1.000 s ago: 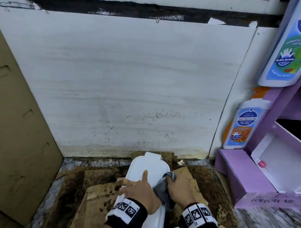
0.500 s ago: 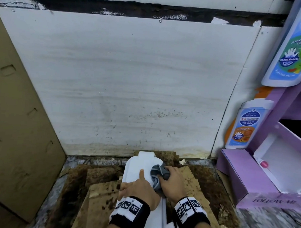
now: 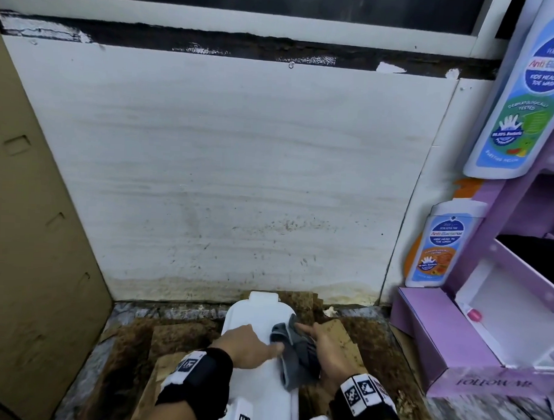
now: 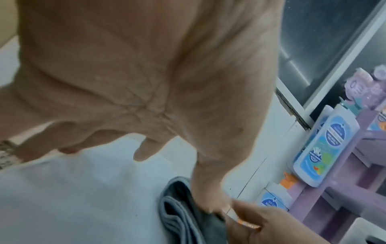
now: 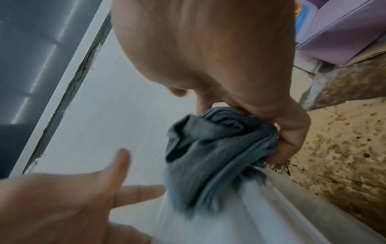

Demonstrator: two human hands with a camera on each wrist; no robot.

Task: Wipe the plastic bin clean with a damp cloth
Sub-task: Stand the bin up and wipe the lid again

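Mid-wipe on the bin's upturned face

The right hand [image 3: 333,350] gripped the bunched grey damp cloth [image 3: 294,352] at the long white plastic bin [image 3: 259,316]'s right edge — the left hand [image 3: 249,344] lay flat, fingers spread, steadying it on stained cardboard [image 3: 337,333]; next, seemingly, a pass toward the far end.

On my left hand [image 3: 246,344] and right hand [image 3: 330,353] I wear nothing, while each wrist carries a black band [image 3: 197,383] with white panels printed in square black-and-white marker codes.
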